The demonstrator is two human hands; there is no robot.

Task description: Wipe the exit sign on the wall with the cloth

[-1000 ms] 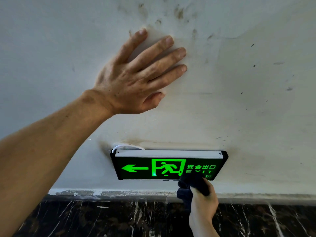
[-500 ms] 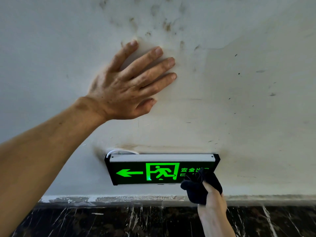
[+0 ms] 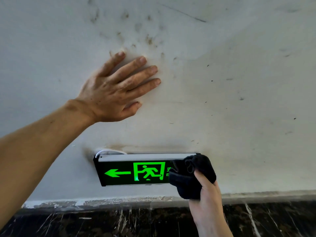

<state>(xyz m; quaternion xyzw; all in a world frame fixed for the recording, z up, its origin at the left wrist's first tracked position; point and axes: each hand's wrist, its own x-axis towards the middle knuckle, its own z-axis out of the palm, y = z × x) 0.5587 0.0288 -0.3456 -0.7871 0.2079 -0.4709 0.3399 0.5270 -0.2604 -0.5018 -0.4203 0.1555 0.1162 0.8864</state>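
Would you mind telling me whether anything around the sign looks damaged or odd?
Yes: the wall is smudged brown above the left hand, a scorch-like stain sits by the exit sign, whose white cable pokes out behind.

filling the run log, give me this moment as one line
step: wiping | right hand: black cloth pressed on right end of lit exit sign | left hand: flat on wall above sign

Your exit sign (image 3: 133, 171) shows a green left arrow, a running-man pictogram, then part of one Chinese character and an "E"; your cloth (image 3: 191, 175) covers the rest.
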